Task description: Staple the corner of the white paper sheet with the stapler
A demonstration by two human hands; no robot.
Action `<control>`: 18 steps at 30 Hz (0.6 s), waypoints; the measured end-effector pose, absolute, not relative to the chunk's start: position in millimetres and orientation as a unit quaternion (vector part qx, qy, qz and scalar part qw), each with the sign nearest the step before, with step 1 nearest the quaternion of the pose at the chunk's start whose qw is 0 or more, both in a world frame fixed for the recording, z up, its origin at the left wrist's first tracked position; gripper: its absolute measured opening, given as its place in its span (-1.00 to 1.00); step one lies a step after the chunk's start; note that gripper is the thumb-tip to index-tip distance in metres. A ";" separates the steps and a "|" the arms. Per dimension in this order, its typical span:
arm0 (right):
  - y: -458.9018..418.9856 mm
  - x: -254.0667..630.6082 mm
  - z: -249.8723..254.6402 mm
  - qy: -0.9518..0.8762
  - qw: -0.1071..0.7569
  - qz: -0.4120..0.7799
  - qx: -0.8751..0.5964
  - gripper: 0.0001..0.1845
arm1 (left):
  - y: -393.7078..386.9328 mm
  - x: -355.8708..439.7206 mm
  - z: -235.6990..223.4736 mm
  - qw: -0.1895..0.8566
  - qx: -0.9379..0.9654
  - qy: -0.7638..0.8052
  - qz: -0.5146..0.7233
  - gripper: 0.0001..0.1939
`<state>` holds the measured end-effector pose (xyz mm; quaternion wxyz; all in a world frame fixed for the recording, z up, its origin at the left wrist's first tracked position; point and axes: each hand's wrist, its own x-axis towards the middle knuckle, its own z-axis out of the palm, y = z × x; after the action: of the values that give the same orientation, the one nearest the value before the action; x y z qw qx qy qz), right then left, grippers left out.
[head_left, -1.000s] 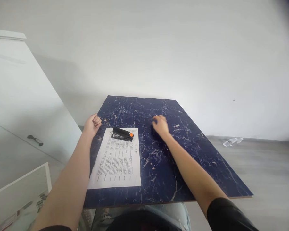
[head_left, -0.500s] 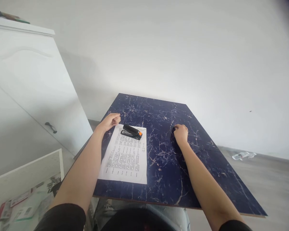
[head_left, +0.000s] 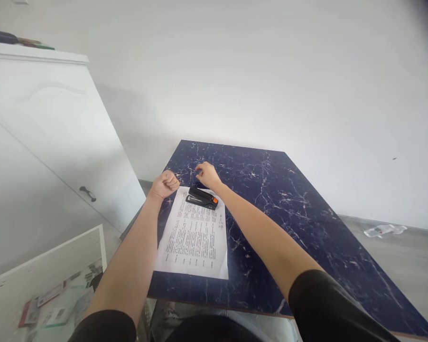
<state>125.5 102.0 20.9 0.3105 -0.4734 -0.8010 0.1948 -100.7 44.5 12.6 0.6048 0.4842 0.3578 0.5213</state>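
Observation:
My left hand [head_left: 166,184] is curled into a fist at the table's left side, just beyond the paper's upper left corner; I see nothing sticking out of it. My right hand [head_left: 208,175] is over the table behind the stapler, thumb and forefinger bent with a gap between them and nothing visible in it. A black stapler [head_left: 201,198] with an orange end piece lies on the upper part of a printed sheet of paper [head_left: 190,237]. Neither hand is on the stapler. Handwriting shows at the sheet's right edge.
The dark blue marbled table [head_left: 288,209] stands against a pale wall. To the left are a white cabinet [head_left: 50,133] with a dark handle [head_left: 88,194] and a white-edged box [head_left: 57,256] holding packets. A clear plastic item [head_left: 385,231] lies on the floor at right.
My right hand has moved left across the table, from the right half to behind the stapler. My left hand stays closed. The view has shifted slightly.

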 end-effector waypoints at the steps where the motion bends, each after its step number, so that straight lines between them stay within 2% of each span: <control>1: 104.7 118.0 19.7 -0.806 0.304 0.197 -0.468 -0.74 | 44.9 -100.9 11.5 0.609 0.489 0.358 0.512 -0.26; 5: 101.0 116.7 21.2 -0.818 0.286 0.205 -0.455 -0.75 | 44.2 -95.9 15.0 0.624 0.498 0.337 0.499 -0.29; 7: 88.8 127.8 26.8 -0.807 0.317 0.201 -0.456 -0.86 | 43.6 -91.4 19.8 0.597 0.489 0.325 0.547 -0.34; 10: 58.0 148.3 34.3 -0.795 0.368 0.226 -0.427 -0.78 | 43.9 -85.1 26.0 0.538 0.458 0.303 0.639 -0.42; 14: 11.1 168.6 32.0 -0.846 0.289 0.234 -0.382 -0.61 | 43.9 -76.3 28.4 0.528 0.442 0.300 0.660 -0.46; 18: -14.4 180.2 30.7 -0.863 0.251 0.207 -0.386 -0.75 | 41.8 -66.6 26.4 0.543 0.498 0.270 0.619 -0.54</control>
<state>180.2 -14.4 30.7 0.2512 -0.3865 -0.8629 0.2071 -66.6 41.8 26.4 0.5431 0.4983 0.2704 0.6194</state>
